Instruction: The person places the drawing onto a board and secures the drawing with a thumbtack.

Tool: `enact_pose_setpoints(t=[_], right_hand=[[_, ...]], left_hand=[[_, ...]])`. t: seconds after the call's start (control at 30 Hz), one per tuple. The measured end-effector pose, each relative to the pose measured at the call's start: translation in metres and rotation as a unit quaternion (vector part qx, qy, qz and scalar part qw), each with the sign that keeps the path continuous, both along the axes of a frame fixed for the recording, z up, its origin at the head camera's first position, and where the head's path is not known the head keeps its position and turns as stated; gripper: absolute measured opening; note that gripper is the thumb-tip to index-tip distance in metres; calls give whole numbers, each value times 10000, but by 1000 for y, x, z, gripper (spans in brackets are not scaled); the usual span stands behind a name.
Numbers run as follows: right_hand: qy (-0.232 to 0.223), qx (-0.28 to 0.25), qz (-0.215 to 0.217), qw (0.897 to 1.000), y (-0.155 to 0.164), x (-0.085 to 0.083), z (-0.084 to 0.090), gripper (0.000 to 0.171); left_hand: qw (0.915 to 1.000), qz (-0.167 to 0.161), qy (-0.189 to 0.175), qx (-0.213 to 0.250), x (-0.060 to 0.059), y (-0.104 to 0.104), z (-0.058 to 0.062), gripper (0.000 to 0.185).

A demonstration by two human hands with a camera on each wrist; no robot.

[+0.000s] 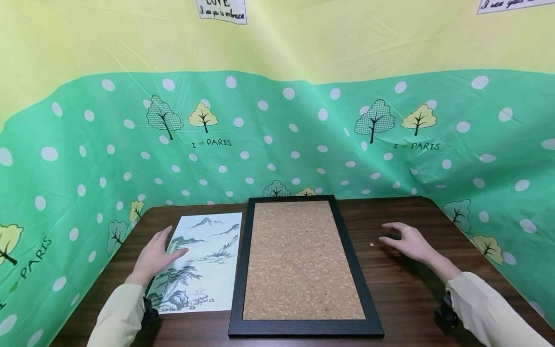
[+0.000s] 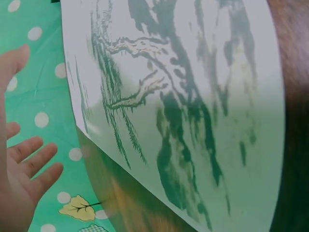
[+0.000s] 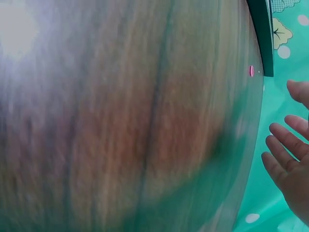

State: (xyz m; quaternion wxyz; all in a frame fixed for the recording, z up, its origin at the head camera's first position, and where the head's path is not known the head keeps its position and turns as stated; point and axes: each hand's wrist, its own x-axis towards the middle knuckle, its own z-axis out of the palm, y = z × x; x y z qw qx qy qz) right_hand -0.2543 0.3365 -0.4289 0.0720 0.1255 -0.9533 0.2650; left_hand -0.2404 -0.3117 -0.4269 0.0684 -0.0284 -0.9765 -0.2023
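Note:
My left hand (image 1: 152,256) is over the left edge of a sheet printed with an ink landscape (image 1: 217,284), fingers spread and thumb apart; whether it touches the paper I cannot tell. Mountains, trees and rocks show on the sheet. To its right lies a cork board (image 1: 299,270) in a black frame. Beyond the board's right side, my right hand (image 1: 409,242) hovers over the table with relaxed fingers, holding nothing. Just left of its fingertips sits a tiny pink piece (image 1: 371,244), which looks flat and round in the right wrist view; its kind is too small to tell.
Everything lies on a dark brown wooden table (image 1: 407,308). A green and yellow cloth (image 1: 277,120) with white dots and printed trees hangs behind the table and along both sides. Dark devices are strapped at the wrists, below the pale sleeves (image 1: 490,303).

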Motion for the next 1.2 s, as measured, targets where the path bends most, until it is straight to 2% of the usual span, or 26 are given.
enact_pose_setpoints(t=[0.2, 0.37, 0.5, 0.7, 0.97, 1.2], right_hand=[[-122, -388, 3, 9992, -6, -1, -7, 29], [-381, -658, 63, 9971, -14, -1, -13, 19], [-422, -696, 26, 9967, -18, -2, -17, 15], [-218, -567, -161, 9980, -22, -3, -22, 11], [-216, -559, -295, 9978, -23, -5, -26, 9], [-332, -536, -343, 9974, -24, -7, -24, 10]], left_hand=[[9973, 365, -497, 399, 4, -5, -1, 97], [9940, 626, -760, 467, 6, -8, -5, 96], [9930, 658, -895, 403, 7, -10, -9, 88], [9896, 807, -1104, 456, 8, -8, -11, 84], [9872, 960, -1183, 472, 8, -2, -11, 73], [9744, 1444, -1386, 1026, 8, 3, -9, 69]])
